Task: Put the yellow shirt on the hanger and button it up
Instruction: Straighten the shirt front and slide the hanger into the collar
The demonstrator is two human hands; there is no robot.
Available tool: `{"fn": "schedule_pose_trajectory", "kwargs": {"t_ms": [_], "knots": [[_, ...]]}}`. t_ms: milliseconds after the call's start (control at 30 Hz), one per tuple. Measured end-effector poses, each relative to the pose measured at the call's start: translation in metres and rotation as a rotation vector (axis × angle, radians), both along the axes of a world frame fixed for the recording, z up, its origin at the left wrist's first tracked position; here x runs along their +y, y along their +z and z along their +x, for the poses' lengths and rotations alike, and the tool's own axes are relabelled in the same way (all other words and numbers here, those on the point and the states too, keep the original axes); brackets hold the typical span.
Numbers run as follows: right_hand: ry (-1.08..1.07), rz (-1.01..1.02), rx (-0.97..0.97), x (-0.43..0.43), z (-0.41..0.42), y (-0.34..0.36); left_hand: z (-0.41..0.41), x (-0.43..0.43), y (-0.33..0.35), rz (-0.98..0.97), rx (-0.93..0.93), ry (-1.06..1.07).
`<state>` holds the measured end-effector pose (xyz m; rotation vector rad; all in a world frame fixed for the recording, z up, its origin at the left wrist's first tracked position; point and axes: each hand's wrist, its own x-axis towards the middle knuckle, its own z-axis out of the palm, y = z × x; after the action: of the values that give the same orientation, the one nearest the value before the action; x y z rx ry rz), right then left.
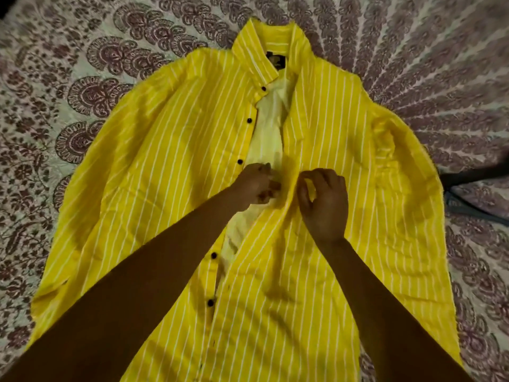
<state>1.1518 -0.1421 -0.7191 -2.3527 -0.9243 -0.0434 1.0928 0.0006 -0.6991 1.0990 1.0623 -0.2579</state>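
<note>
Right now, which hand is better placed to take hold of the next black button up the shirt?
Left. The left hand holds the yellow shirt by its button-side edge, just below that black button. The right hand pinches the opposite front edge, across the open gap, so it would probably have to cross over.

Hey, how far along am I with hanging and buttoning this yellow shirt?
Done: the yellow shirt lies spread flat on the bedspread. In hand: left hand and right hand each pinch a front edge at mid-chest. Left: all visible black buttons are undone, and no hanger shows in the collar.
</note>
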Motion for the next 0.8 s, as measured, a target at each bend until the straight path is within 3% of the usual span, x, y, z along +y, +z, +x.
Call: {"fn": "schedule_pose_trajectory", "kwargs": {"t_ms": [67,167,333,500,600,700,800], "knots": [[-0.020,0.015,0.005,0.009,0.020,-0.003,0.020,0.009,0.000,-0.070,0.064,-0.051],[-0.040,0.025,-0.013,0.016,0.045,-0.007,0.041,0.022,-0.004,0.039,0.085,-0.122],[-0.063,0.022,-0.055,0.021,0.086,-0.007,0.072,0.047,0.000,-0.237,-0.100,0.247],[-0.075,-0.034,-0.062,0.028,0.132,-0.001,0.095,0.082,-0.005,0.270,-0.261,0.292],[-0.100,-0.064,-0.054,0.033,0.155,0.001,0.100,0.095,-0.008,0.587,-0.404,0.052],[-0.122,-0.103,-0.027,0.036,0.175,-0.002,0.099,0.103,-0.019,0.925,-0.353,-0.343],[-0.222,-0.169,0.037,0.038,0.196,-0.006,0.098,0.101,-0.016,0.994,-0.434,-0.486]]}}
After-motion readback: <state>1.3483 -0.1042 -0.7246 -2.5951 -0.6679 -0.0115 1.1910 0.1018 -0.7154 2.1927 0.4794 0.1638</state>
